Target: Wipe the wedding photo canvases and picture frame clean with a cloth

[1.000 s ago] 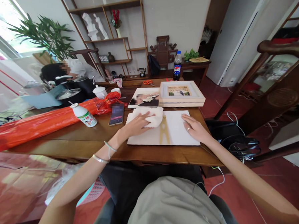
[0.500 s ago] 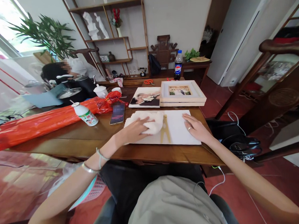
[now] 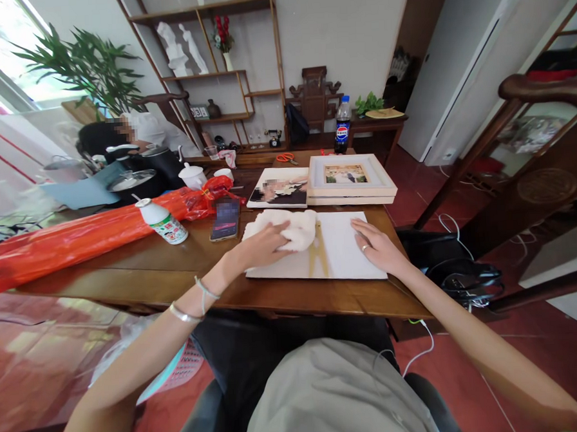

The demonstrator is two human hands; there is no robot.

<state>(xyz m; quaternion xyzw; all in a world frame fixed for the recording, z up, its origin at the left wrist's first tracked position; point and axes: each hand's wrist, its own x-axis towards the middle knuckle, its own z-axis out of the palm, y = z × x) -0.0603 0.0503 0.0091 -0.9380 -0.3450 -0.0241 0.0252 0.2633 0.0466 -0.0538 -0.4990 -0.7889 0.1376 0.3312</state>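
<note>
A crumpled white cloth lies on the left part of a flat white board at the table's near edge. My left hand rests on this cloth from the near side, its fingers partly sunk into the folds and the index finger pointing forward. Down the board's middle runs a golden A-shaped mark, partly hidden by the cloth. Spread over the board's right edge, my right hand lies with its fingers flat and wears a ring.
Behind the board are a photo panel and a white picture frame. Leftward lie a phone, a white bottle and a long red plastic-wrapped bundle. Scissors and a cola bottle stand farther back.
My left hand and the cloth have shifted slightly up the board, away from me, baring more of its lower left. The right hand stays in place.
</note>
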